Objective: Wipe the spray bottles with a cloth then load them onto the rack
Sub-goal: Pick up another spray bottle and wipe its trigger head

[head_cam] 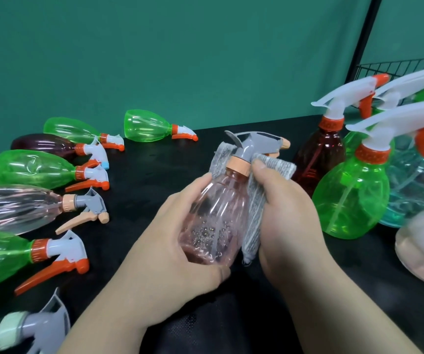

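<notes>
A clear pink spray bottle (214, 213) with a grey trigger head and peach collar is held upright over the black table (154, 154). My left hand (170, 238) grips its lower body from the left. My right hand (285, 215) holds a grey striped cloth (254, 208) against the bottle's right side, with the thumb up near the collar. The cloth wraps behind the neck and shows on both sides of it. Droplets cling inside the bottle's base.
Several green, pink and dark red spray bottles (34, 169) lie on their sides along the left. Upright bottles, dark red (318, 154), green (351, 198) and teal (415, 190), crowd the right. A black wire rack (394, 69) and its post stand behind them.
</notes>
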